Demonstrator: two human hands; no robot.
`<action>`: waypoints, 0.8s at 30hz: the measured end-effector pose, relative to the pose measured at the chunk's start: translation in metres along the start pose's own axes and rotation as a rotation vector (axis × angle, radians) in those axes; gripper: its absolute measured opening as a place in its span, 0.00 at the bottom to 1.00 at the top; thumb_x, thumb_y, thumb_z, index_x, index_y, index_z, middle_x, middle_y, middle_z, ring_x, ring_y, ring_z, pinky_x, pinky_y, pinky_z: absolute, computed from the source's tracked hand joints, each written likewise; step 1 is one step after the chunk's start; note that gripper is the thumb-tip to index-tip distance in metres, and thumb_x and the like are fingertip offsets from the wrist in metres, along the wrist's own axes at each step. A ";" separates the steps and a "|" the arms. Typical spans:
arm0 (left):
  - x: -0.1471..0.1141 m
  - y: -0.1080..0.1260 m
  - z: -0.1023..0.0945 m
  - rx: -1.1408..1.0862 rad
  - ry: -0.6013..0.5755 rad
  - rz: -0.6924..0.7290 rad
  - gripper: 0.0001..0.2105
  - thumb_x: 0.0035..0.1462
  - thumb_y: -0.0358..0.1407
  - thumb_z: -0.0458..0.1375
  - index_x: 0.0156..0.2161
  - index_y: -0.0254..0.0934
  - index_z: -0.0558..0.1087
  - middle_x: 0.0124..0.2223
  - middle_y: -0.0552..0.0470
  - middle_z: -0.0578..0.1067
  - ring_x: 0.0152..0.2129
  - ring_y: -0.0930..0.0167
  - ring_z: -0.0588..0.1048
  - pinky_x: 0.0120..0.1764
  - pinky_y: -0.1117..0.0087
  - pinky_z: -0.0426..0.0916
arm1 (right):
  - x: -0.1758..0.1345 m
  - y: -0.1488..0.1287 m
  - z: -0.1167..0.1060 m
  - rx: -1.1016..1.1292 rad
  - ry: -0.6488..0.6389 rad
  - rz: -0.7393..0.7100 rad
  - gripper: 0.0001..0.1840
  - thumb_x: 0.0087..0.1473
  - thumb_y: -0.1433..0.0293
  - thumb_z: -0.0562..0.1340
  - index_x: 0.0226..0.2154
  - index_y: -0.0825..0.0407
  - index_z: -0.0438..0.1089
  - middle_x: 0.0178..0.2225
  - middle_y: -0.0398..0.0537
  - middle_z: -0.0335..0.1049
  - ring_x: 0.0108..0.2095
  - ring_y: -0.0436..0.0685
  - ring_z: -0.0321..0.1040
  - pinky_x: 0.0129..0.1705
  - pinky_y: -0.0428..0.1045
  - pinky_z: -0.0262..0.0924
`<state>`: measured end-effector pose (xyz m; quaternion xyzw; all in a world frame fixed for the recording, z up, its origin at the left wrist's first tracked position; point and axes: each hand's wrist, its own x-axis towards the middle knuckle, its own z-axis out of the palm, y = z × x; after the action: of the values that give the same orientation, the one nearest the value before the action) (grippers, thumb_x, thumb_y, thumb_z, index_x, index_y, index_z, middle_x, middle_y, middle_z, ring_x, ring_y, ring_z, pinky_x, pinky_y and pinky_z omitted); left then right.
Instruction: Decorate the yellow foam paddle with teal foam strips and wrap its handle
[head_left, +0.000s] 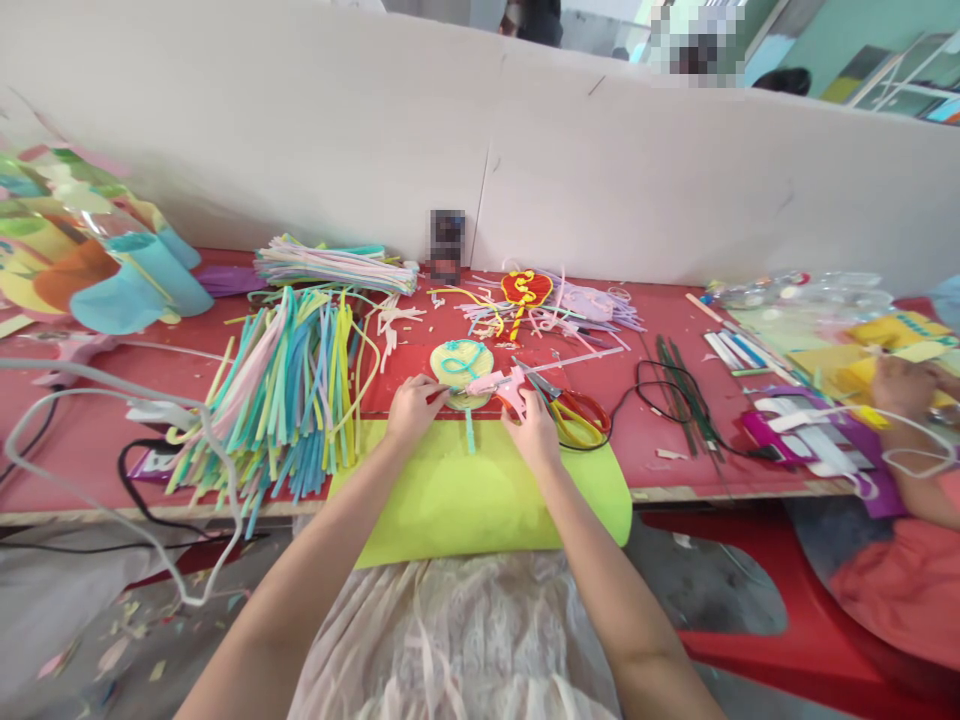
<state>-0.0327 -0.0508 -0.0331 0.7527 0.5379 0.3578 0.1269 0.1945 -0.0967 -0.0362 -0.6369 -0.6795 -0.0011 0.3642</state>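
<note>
Pale gathered clothing lies nearest the camera, well short of a round yellow disc. Just before the disc spreads a yellow-green sheet; left of it, a bundle of fuzzy stems; right of it, scissors. Beside its right edge, the right hand grips a pink glue gun, nozzle over the disc. The left hand's fingertips draw together at its left edge; what they pinch cannot be told.

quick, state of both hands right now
Left hand: at the yellow disc; grip cannot be told.
Right hand: closed, holding the pink glue gun.
</note>
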 end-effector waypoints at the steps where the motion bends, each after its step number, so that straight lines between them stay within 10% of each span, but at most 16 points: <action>1: 0.000 0.000 0.000 0.000 -0.001 -0.002 0.12 0.57 0.42 0.53 0.39 0.42 0.77 0.34 0.51 0.74 0.34 0.69 0.70 0.43 0.65 0.64 | 0.000 0.000 0.000 0.002 0.004 0.004 0.18 0.49 0.66 0.58 0.44 0.52 0.62 0.38 0.53 0.67 0.32 0.56 0.68 0.30 0.48 0.64; 24: 0.000 0.001 -0.001 -0.006 -0.006 0.003 0.12 0.57 0.41 0.53 0.39 0.41 0.77 0.34 0.51 0.74 0.33 0.69 0.70 0.43 0.66 0.64 | -0.001 -0.002 -0.003 -0.054 0.045 -0.042 0.17 0.49 0.66 0.58 0.43 0.52 0.63 0.38 0.51 0.68 0.30 0.54 0.68 0.31 0.47 0.63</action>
<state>-0.0329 -0.0511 -0.0314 0.7541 0.5355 0.3572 0.1303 0.1942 -0.0995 -0.0342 -0.6319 -0.6841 -0.0413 0.3619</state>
